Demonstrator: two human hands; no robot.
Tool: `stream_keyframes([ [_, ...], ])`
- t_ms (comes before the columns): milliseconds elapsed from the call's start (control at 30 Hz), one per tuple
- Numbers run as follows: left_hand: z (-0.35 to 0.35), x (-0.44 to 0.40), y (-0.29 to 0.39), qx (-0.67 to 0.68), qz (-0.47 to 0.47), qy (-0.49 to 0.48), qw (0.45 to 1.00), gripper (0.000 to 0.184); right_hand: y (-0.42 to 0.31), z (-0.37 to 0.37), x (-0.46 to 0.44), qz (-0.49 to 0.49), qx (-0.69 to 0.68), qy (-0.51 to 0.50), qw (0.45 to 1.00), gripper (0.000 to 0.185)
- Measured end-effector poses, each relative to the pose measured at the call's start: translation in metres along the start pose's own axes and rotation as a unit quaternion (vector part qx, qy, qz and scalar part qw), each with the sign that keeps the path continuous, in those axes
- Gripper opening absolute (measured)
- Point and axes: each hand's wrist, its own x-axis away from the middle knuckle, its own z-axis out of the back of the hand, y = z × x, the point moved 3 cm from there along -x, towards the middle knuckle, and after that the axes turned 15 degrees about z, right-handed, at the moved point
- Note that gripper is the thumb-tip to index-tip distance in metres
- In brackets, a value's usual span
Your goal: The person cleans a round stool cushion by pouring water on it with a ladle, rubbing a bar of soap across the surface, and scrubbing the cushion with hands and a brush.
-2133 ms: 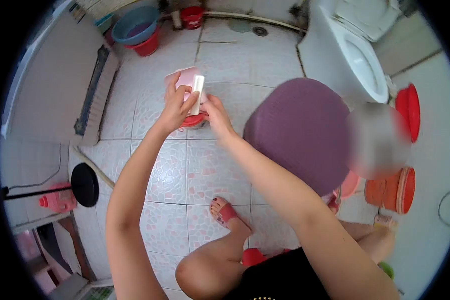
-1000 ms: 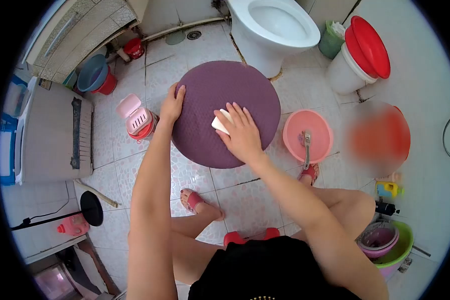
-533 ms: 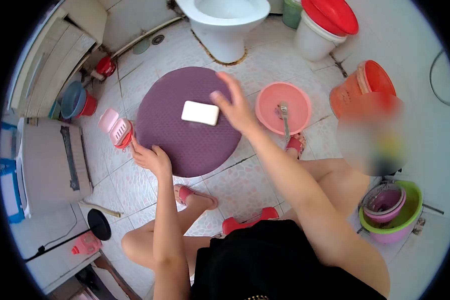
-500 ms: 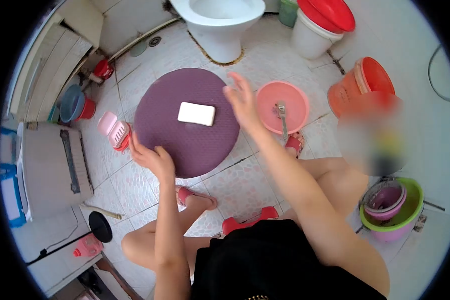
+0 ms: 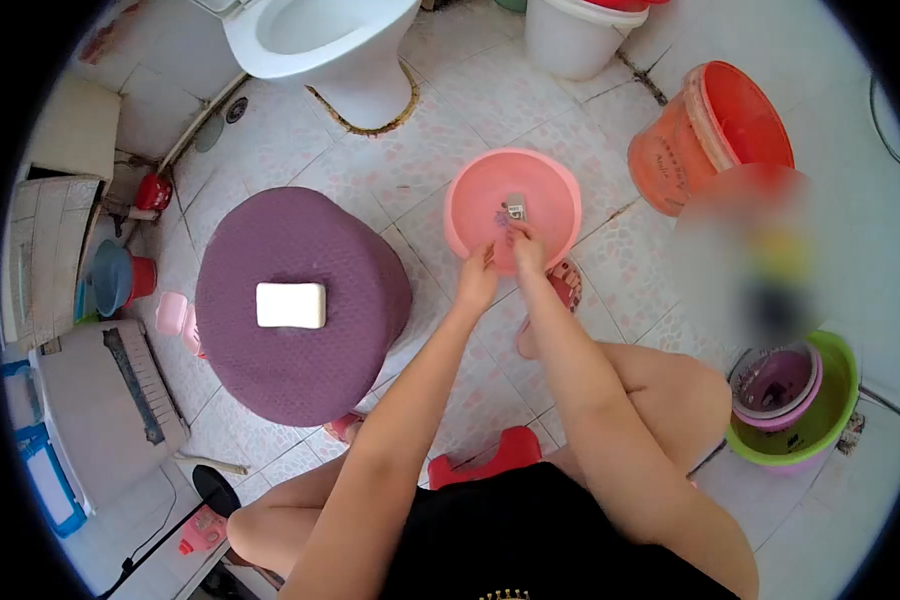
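Observation:
The pink basin (image 5: 458, 190) rests on the tiled floor with a little water-like shine and small purplish bits inside. A pale scrubbing brush (image 5: 515, 207) lies in it with its head pointing away from me. My right hand (image 5: 528, 248) is closed around the brush's handle, which the fingers mostly hide. At the near left rim, my left hand (image 5: 478, 280) has its fingers curled over the basin's edge. To the left, a white bar-shaped block (image 5: 291, 305), perhaps soap, sits on a round purple-covered stool (image 5: 360, 270), touched by neither hand.
An orange bucket (image 5: 670, 150) stands right of the basin, beside a blurred round area. Nested bowls (image 5: 810, 430) are at lower right. A toilet (image 5: 340, 85) and white bucket (image 5: 570, 40) stand behind. A pink soap box (image 5: 173, 313) is partly behind the stool.
Both hands have left the purple stool and moved right to the basin. The right hand has taken the brush handle, and the left has come to the rim. The view has shifted too.

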Motion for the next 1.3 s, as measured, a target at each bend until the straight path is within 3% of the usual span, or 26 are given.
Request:
stream_keyframes([
  [33,-0.008,-0.012,-0.008,0.104,0.096,-0.014,0.990,0.033,0.000,-0.008,0.001,-0.041,-0.084,-0.008,0.996,0.021],
  [100,-0.023,-0.032,-0.026,0.305,0.278,-0.039,0.910,0.029,-0.003,-0.025,0.005,-0.110,-0.138,-0.009,0.984,0.022],
  [200,-0.026,-0.050,-0.068,0.409,0.326,-0.059,0.850,0.019,0.015,-0.043,0.005,-0.171,-0.164,-0.001,0.971,0.023],
  [233,-0.024,-0.047,-0.060,0.407,0.324,-0.039,0.853,0.018,0.032,-0.047,0.003,-0.185,-0.164,0.002,0.969,0.024],
  [333,-0.018,-0.043,-0.051,0.395,0.315,0.027,0.862,0.015,0.089,-0.045,-0.013,-0.079,0.099,-0.031,0.992,0.030],
  [400,-0.014,-0.054,-0.076,0.380,0.303,0.076,0.871,0.016,0.117,-0.043,-0.020,-0.011,0.203,0.011,0.979,0.027],
  [500,0.010,-0.067,-0.137,0.351,0.334,0.020,0.875,0.019,0.103,-0.040,-0.016,0.029,0.278,0.045,0.959,0.024],
  [533,0.015,-0.063,-0.126,0.357,0.314,0.041,0.879,0.023,0.103,-0.037,-0.016,0.033,0.291,0.051,0.955,0.024],
  [633,0.026,-0.051,-0.112,0.340,0.277,0.067,0.896,0.036,0.135,-0.032,-0.020,-0.012,0.141,0.061,0.988,0.037],
  [733,0.028,-0.049,-0.119,0.315,0.303,0.046,0.898,0.047,0.163,-0.030,-0.022,0.040,0.095,0.101,0.989,0.028],
  [833,0.004,-0.044,-0.094,0.358,0.329,0.095,0.869,0.048,0.133,-0.030,-0.016,-0.090,-0.172,0.106,0.975,0.029],
  [1000,-0.025,-0.065,-0.124,0.291,0.376,0.158,0.865,0.050,0.099,-0.029,-0.002,-0.131,-0.078,0.079,0.985,0.019],
  [1033,-0.028,-0.069,-0.130,0.368,0.374,0.145,0.839,0.046,0.101,-0.027,-0.002,-0.132,-0.050,0.072,0.987,0.020],
  [1133,-0.036,-0.076,-0.131,0.538,0.360,0.098,0.756,0.038,0.073,-0.037,0.014,-0.300,-0.334,0.086,0.889,0.028],
  [1233,-0.027,-0.064,-0.075,0.618,0.332,0.071,0.709,0.035,0.039,-0.041,0.005,-0.230,-0.449,-0.031,0.863,0.034],
  [1300,-0.021,-0.064,-0.042,0.670,0.292,0.073,0.678,0.034,0.008,-0.045,-0.001,-0.214,-0.438,-0.013,0.873,0.034],
])
